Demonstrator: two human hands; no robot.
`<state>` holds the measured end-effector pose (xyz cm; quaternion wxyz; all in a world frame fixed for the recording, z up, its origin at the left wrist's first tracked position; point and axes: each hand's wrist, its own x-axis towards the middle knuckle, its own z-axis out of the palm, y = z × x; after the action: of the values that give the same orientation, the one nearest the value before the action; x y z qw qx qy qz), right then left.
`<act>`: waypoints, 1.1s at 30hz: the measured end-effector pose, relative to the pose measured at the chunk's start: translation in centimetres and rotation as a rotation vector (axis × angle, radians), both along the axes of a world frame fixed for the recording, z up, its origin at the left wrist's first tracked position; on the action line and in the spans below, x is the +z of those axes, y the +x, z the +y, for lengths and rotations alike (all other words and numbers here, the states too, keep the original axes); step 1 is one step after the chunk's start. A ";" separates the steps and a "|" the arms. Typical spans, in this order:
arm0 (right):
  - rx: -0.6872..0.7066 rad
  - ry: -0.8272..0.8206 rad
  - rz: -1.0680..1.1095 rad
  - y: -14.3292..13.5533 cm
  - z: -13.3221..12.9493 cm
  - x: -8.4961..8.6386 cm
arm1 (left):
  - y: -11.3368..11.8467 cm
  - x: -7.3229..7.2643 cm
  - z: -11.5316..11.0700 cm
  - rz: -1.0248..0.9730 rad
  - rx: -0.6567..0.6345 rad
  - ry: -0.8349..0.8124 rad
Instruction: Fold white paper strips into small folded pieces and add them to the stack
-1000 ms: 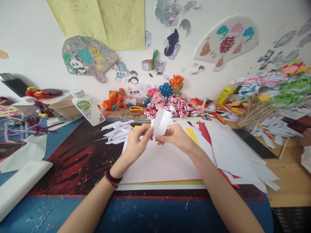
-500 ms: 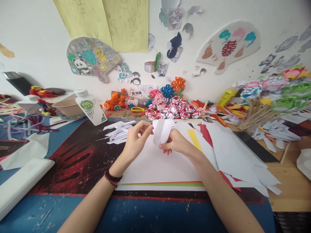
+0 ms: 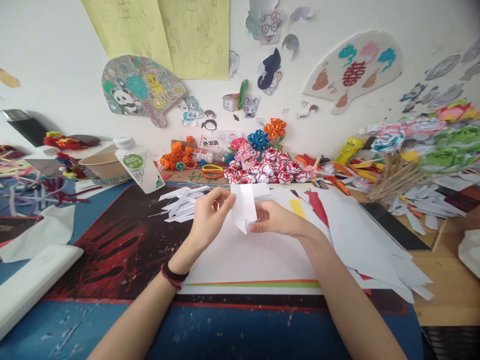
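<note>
Both hands pinch one folded white strip point(image 3: 243, 207) above the white sheet point(image 3: 247, 255) at mid-bench: left hand point(image 3: 208, 215) on its left edge, right hand point(image 3: 275, 220) on its right. Far left, a paper bowl point(image 3: 101, 164) stands beside a tilted bottle point(image 3: 137, 165); its contents are hidden. Cut strips point(image 3: 182, 200) lie just left.

Right fingers point(image 3: 258, 226) partly hidden behind folded paper point(image 3: 243, 207), seemingly pinching.
</note>
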<state>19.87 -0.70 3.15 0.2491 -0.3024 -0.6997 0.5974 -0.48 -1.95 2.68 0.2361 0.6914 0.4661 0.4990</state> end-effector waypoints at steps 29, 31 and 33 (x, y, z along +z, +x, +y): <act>-0.384 0.136 0.140 -1.6 -0.3 -1.1 | 1.0 -1.2 -0.9 0.355 0.248 0.552; -0.408 0.145 0.135 -1.5 -0.3 -1.2 | 0.7 -1.4 -0.7 0.444 0.238 0.653; -0.418 0.163 0.125 -1.5 -0.2 -1.2 | 0.6 -1.3 -0.5 0.455 0.197 0.673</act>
<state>18.40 -0.95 1.91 0.4337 -0.3821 -0.6512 0.4919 0.07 -2.45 1.37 -0.1609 0.7746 0.3815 0.4781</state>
